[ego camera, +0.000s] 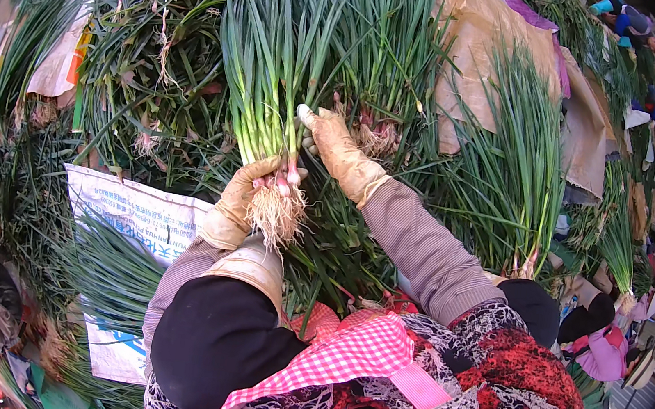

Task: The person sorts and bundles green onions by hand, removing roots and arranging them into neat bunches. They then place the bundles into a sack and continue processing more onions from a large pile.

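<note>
My left hand (236, 199), in a tan work glove, is closed around the base of a bunch of young green garlic (261, 115). Pink bulbs and pale, stringy roots (276, 213) stick out below that grip, while long green leaves point away from me. My right hand (332, 143), gloved too, has its thumb and fingers on a single stalk (293, 138) at the bunch's right side. That stalk's bulb rests among the others by my left hand. Part of the left fingers is hidden behind the stems and roots.
A heap of loose green leaves (152, 76) lies ahead. More garlic bunches lie behind my right hand (386, 44) and farther right (512, 167). Another bunch (107, 275) rests on a printed white sack (135, 204). A tan sheet (497, 47) lies beyond. Other people (606, 353) sit nearby.
</note>
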Demonstrator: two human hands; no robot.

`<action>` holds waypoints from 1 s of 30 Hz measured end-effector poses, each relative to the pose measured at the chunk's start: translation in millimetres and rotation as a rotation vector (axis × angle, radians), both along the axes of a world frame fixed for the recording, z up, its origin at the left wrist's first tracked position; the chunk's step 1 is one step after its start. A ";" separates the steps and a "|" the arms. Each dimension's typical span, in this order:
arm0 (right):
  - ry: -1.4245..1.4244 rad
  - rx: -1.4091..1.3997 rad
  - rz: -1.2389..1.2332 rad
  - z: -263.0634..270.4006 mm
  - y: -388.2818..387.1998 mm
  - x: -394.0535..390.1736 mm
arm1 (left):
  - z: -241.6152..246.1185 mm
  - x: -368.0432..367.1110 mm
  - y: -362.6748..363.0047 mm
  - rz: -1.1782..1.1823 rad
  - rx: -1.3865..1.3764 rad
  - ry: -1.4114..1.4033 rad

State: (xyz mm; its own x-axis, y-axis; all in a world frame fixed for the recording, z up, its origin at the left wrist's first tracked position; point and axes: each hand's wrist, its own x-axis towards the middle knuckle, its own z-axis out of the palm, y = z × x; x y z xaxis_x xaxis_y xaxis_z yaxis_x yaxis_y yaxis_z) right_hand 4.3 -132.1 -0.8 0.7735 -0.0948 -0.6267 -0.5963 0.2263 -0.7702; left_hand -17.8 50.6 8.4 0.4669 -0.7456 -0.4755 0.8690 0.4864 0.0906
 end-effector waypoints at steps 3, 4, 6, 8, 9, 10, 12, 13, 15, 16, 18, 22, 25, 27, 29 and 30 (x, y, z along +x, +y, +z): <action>0.108 -0.108 0.058 -8.9 8.3 5.0 | -5.9 -4.5 2.1 0.004 0.059 -0.041; -0.047 -0.226 0.180 -8.9 6.2 5.4 | -8.3 -3.4 1.9 0.009 0.075 -0.055; -0.267 -0.675 0.424 -7.4 7.1 6.7 | -11.8 -2.1 -0.9 -0.008 0.038 -0.120; -0.492 -1.061 0.473 -5.2 10.6 5.3 | -11.6 1.0 -4.5 -0.050 0.046 -0.124; -0.577 -1.075 0.533 -4.6 13.0 3.0 | -9.6 2.2 -5.8 -0.076 0.107 -0.108; -0.351 -0.800 0.378 -5.3 16.7 1.2 | -6.8 2.7 -7.3 -0.077 0.162 -0.095; -0.073 -0.244 0.018 -8.6 23.5 -4.8 | 0.9 3.9 -9.1 -0.068 0.269 -0.084; 0.070 -0.006 -0.186 -11.1 25.6 -9.1 | 4.6 3.9 -10.3 -0.066 0.275 -0.043; 0.210 0.201 -0.417 -18.6 30.9 -13.9 | 9.7 4.3 -12.5 -0.060 0.223 -0.004; 0.225 0.298 -0.447 -22.9 32.2 -14.5 | 10.9 4.4 -13.2 -0.101 0.271 -0.043; 0.254 0.305 -0.456 -31.4 32.1 -14.1 | 9.8 4.3 -14.4 -0.111 0.256 -0.077; 0.101 0.080 -0.191 -45.7 26.6 -7.2 | 0.0 2.9 -11.7 -0.100 0.200 -0.064; 0.022 -0.114 -0.146 -52.5 24.1 -2.4 | -5.6 3.1 -9.1 -0.128 0.169 -0.064; 0.367 0.306 -0.349 -54.1 24.1 -0.4 | -5.7 2.7 -9.0 -0.090 0.071 -0.057; 0.332 0.770 -0.444 -51.2 19.5 2.3 | -1.9 2.4 -9.1 -0.095 0.073 -0.041; 0.233 1.079 -0.402 -46.5 11.6 3.5 | 1.9 0.2 -9.0 -0.082 0.094 -0.032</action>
